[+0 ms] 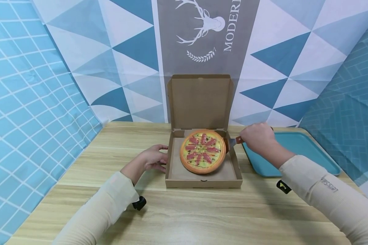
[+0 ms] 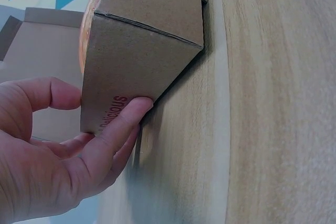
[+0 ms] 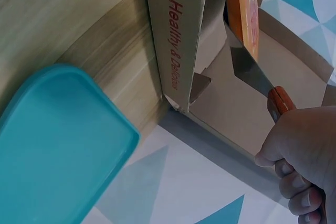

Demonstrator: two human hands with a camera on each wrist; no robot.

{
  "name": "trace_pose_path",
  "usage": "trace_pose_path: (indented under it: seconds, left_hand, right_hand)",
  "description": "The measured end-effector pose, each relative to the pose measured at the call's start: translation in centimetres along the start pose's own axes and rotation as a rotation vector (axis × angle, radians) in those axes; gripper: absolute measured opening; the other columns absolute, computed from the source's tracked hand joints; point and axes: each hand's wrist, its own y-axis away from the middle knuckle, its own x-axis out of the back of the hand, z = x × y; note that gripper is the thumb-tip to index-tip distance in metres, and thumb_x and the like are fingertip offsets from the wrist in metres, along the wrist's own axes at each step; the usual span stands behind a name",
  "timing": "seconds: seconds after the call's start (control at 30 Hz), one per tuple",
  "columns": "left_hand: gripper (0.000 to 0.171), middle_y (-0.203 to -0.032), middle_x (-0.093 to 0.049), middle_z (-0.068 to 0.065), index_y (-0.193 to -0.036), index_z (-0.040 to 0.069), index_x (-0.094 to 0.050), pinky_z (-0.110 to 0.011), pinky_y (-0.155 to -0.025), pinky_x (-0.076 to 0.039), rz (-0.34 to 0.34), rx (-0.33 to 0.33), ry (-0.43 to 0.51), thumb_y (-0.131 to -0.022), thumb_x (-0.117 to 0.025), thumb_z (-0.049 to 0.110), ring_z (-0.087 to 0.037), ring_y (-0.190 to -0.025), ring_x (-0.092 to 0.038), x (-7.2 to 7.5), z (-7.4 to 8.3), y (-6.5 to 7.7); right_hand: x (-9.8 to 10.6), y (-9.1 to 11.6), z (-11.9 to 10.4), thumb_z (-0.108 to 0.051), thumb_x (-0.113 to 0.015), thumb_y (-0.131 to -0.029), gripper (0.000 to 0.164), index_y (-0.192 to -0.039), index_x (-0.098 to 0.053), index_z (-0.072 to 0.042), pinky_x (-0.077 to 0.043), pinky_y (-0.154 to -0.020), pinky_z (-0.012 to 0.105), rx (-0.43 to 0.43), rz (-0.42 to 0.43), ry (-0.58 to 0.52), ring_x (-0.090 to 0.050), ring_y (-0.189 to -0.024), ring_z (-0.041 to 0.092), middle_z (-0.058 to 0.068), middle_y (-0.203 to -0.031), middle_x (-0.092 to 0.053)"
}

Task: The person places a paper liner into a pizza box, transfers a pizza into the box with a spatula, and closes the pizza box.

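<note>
An open cardboard pizza box [image 1: 204,183] holds a round pizza [image 1: 203,151] with strips of red topping. At the box's right side, my right hand [image 1: 257,136] grips the reddish wooden handle of a pizza spatula [image 3: 249,69]. Its metal blade reaches under the pizza's right edge, and that side looks raised above the box floor. My left hand [image 1: 154,158] is at the outside of the left wall. In the left wrist view, its fingers [image 2: 137,107] lie against the printed side wall, low near the table, with the thumb at the upper edge.
A blue-green tray [image 1: 294,153] lies on the wooden table [image 1: 199,217] to the right of the box, below my right forearm. The box lid [image 1: 200,102] stands upright at the back, near the patterned wall covering [image 1: 135,61].
</note>
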Motion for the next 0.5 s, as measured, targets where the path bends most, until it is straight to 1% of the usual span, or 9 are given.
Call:
trace_pose_path:
  seconds: [0.13,0.37,0.5]
  left_hand:
    - [0.062,-0.105,-0.056,-0.027,-0.135,0.008,-0.025,-0.045,-0.066,-0.051,0.008,0.001,-0.003,-0.081,-0.054,-0.002,-0.027,-0.082,-0.060,-0.03,0.03,-0.03]
    - [0.061,-0.105,-0.056,-0.027,-0.134,0.007,-0.025,-0.046,-0.066,-0.050,0.009,0.000,-0.004,-0.081,-0.053,-0.003,-0.026,-0.080,-0.060,-0.10,0.16,0.11]
    - [0.061,-0.106,-0.055,-0.028,-0.135,0.007,-0.025,-0.046,-0.067,-0.050,0.009,-0.001,-0.007,-0.081,-0.052,-0.003,-0.027,-0.080,-0.060,-0.15,0.14,0.14]
  right_hand:
    - [0.05,0.15,0.22,-0.023,-0.066,-0.079,0.018,-0.062,-0.060,-0.018,-0.033,-0.036,0.027,-0.002,0.011,0.013,-0.039,-0.044,0.013,-0.003,-0.047,-0.044]
    - [0.12,0.36,0.71,-0.022,-0.064,-0.081,0.024,-0.059,-0.056,-0.017,-0.017,-0.036,0.026,-0.024,0.039,0.036,-0.026,-0.042,0.012,-0.003,-0.043,-0.035]
    - [0.15,0.49,0.96,-0.021,-0.063,-0.081,0.025,-0.058,-0.055,-0.017,-0.014,-0.038,0.027,-0.031,0.033,0.040,-0.024,-0.042,0.012,-0.003,-0.043,-0.032]
